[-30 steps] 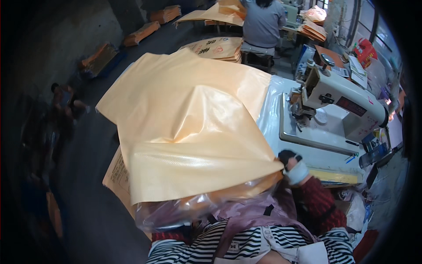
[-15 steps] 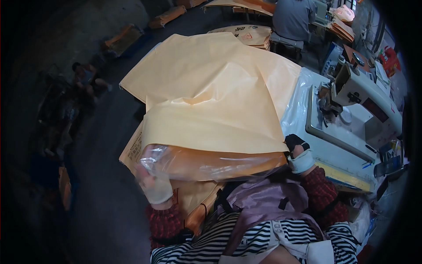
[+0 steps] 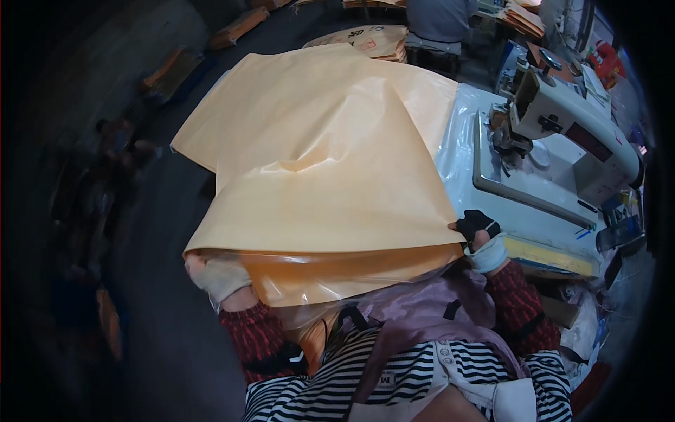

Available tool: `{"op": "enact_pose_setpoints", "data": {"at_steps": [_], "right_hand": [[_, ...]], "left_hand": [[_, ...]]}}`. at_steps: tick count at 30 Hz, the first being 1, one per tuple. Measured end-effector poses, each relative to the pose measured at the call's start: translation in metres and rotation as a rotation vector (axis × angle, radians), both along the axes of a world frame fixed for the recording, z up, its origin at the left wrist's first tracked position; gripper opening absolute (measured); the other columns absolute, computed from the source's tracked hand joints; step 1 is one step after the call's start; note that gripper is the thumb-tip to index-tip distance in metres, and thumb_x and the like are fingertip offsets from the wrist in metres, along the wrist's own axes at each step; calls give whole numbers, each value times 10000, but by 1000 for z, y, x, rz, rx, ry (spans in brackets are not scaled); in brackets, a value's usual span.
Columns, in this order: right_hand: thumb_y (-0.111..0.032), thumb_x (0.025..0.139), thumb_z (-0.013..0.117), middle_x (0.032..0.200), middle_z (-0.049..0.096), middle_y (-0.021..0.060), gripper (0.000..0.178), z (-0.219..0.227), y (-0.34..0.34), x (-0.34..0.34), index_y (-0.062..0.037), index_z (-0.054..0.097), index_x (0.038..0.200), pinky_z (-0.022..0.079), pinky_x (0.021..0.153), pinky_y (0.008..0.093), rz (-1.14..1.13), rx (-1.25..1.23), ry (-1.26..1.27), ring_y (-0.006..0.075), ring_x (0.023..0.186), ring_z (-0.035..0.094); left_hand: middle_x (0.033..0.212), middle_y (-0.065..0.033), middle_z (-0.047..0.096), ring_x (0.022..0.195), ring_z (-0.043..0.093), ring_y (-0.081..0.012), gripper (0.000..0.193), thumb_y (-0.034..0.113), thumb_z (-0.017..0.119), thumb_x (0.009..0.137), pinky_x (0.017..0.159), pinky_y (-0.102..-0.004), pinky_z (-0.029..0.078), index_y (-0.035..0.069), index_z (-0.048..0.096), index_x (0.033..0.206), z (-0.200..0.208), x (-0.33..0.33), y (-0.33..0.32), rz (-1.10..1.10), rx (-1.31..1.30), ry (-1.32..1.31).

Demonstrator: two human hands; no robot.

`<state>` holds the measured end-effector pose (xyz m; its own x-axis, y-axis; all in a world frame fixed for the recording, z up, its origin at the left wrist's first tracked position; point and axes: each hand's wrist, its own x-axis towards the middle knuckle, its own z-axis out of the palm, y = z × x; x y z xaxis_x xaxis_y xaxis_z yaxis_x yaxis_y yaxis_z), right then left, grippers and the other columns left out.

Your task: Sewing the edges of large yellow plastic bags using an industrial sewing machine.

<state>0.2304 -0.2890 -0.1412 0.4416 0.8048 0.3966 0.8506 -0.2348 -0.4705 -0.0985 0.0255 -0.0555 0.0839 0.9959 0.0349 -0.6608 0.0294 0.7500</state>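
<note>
A large tan paper bag [image 3: 309, 155] lies spread before me, its mouth edge facing me. A clear plastic liner [image 3: 337, 271] shows inside the mouth, over the orange-brown inner side of the bag. At the mouth's right corner, my right hand [image 3: 479, 228], in a black and white glove, is closed on the bag's edge. My left hand [image 3: 219, 276], in a whitish glove, is at the left corner with its fingers bent at the edge; the paper partly hides them. Between both hands the mouth edge is drawn nearly straight.
A white sewing machine [image 3: 562, 123] stands on a pale table [image 3: 517, 207] at my right. Printed bags [image 3: 376, 42] lie stacked beyond. A seated person [image 3: 439, 20] is at the back, and another person [image 3: 119, 137] sits blurred at the left. Bundles [image 3: 172, 74] lie on the floor.
My left hand has moved left and slightly down, out to the mouth's left corner, which now reaches farther left. My right hand keeps its hold. The whole view has shifted a little.
</note>
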Motion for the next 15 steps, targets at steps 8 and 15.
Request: {"op": "enact_pose_setpoints", "data": {"at_steps": [8,15], "right_hand": [[-97,696,587,752,532,135,139,1,-13,10,-83,609,833,410,601,396,-6,63,-125,317,711,527],[-129,788,549,770,562,129,100,-8,-27,-9,-36,579,808,428,567,373,-7,176,228,294,647,534]], "left_hand": [[798,-97,579,789,577,-189,216,204,492,880,691,-301,495,29,558,772,17,17,-24,126,-68,701],[891,-82,569,825,576,-189,178,205,472,906,724,-324,500,47,540,954,119,217,24,-44,556,143]]}}
